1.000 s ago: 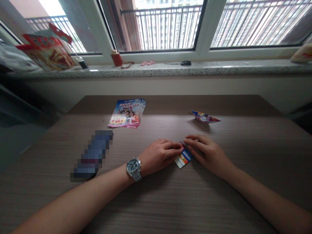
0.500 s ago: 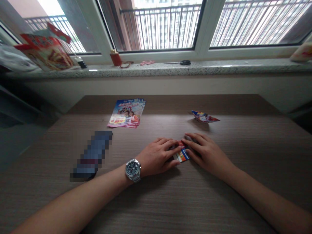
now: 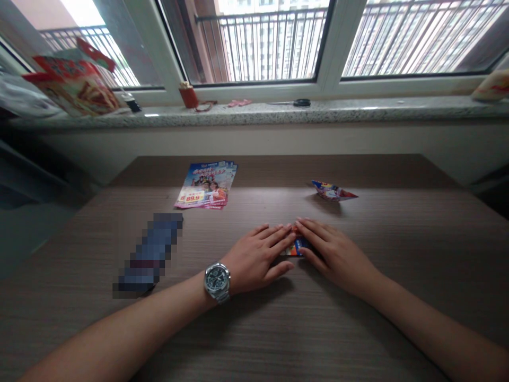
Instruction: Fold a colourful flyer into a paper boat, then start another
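A small folded piece of colourful printed paper (image 3: 296, 247) lies flat on the wooden-look table (image 3: 358, 329), between my hands. My right hand (image 3: 334, 255) rests on it, with the fingertips over its upper and right parts. My left hand (image 3: 256, 257) lies flat with fingers spread, its fingertips at the paper's left edge. A steel wristwatch (image 3: 217, 281) sits on my left wrist. Neither hand lifts the paper, and part of it is hidden under my right fingers.
A stack of glossy flyers (image 3: 205, 185) and a folded paper boat shape (image 3: 333, 191) lie farther up the table. A pixelated blue object (image 3: 149, 254) lies to the left. A granite windowsill (image 3: 270, 115) behind the table holds scissors (image 3: 302, 103) and a packet (image 3: 75, 85).
My fingers have flattened and spread out. The folded paper now lies lower and flatter, with less of it showing, and its lower corner no longer sticks out toward me.
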Demonstrator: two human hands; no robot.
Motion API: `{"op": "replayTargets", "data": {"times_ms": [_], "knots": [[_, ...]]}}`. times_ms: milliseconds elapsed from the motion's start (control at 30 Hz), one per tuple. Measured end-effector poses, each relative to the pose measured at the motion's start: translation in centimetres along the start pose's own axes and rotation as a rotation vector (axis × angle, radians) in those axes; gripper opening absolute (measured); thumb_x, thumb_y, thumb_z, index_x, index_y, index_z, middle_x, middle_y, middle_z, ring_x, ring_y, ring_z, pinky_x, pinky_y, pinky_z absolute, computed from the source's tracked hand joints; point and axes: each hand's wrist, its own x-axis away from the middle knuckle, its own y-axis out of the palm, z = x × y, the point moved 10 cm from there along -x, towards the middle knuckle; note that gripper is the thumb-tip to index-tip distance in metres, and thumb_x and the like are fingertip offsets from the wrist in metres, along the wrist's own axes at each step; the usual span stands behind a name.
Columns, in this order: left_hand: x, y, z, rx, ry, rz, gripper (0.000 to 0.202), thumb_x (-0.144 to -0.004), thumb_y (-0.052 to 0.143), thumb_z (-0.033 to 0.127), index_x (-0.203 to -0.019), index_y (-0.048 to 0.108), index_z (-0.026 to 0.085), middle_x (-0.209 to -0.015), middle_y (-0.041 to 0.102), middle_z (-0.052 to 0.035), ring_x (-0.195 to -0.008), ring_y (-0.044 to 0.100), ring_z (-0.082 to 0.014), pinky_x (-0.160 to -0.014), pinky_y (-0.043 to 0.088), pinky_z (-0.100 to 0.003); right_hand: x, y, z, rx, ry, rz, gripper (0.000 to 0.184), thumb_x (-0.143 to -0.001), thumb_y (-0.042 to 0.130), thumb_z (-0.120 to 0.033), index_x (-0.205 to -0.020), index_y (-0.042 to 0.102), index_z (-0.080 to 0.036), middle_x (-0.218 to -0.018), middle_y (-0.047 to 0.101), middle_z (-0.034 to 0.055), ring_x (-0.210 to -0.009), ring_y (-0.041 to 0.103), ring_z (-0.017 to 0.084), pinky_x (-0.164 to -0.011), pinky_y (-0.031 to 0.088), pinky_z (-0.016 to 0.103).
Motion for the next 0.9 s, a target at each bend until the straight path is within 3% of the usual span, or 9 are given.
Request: {"op": "replayTargets", "data": {"times_ms": [167, 333, 700, 900], "knots": [[0.0, 0.5, -0.2, -0.007, -0.021, -0.028, 0.062, -0.104, 0.036, 0.053, -0.157, 0.030, 0.022, -0.163, 0.029, -0.0077, -0.151, 0.029, -0.0221, -0.125, 0.020, -0.043, 0.3, 1.7, -0.4, 0.028, -0.012, -0.105, 0.065, -0.104, 0.040, -0.045, -0.159, 0.025, -0.014, -0.162, 0.034, 0.0134, -0.150, 0.031, 0.025, -0.121, 0.031, 0.049], [-0.1, -0.1, -0.3, 0.019, -0.011, -0.010, 0.056, -0.106, 0.035, 0.049, -0.154, 0.036, 0.021, -0.160, 0.036, -0.0078, -0.149, 0.034, -0.0200, -0.125, 0.024, -0.040, 0.6, 2.5, -0.1, 0.053, 0.022, -0.174, 0.067, -0.104, 0.035, -0.048, -0.160, 0.018, -0.015, -0.165, 0.024, 0.0104, -0.152, 0.022, 0.022, -0.123, 0.026, 0.047], [-0.1, -0.3, 0.2, 0.095, 0.096, -0.029, 0.056, -0.104, 0.040, 0.047, -0.152, 0.037, 0.018, -0.159, 0.038, -0.0095, -0.148, 0.034, -0.0231, -0.122, 0.029, -0.042, 0.2, 2.0, 1.3, 0.044, 0.087, -0.166, 0.058, -0.105, 0.033, -0.048, -0.155, 0.036, -0.019, -0.163, 0.031, 0.0064, -0.151, 0.026, 0.023, -0.123, 0.026, 0.048], [-0.2, -0.5, 0.3, 0.095, 0.080, -0.035, 0.057, -0.103, 0.042, 0.050, -0.151, 0.041, 0.019, -0.158, 0.038, -0.0102, -0.147, 0.036, -0.0251, -0.122, 0.029, -0.045, 0.0, 1.8, 0.9, 0.070, 0.069, -0.140, 0.059, -0.105, 0.033, -0.050, -0.154, 0.038, -0.017, -0.163, 0.032, 0.0068, -0.151, 0.025, 0.024, -0.123, 0.026, 0.049]]}}
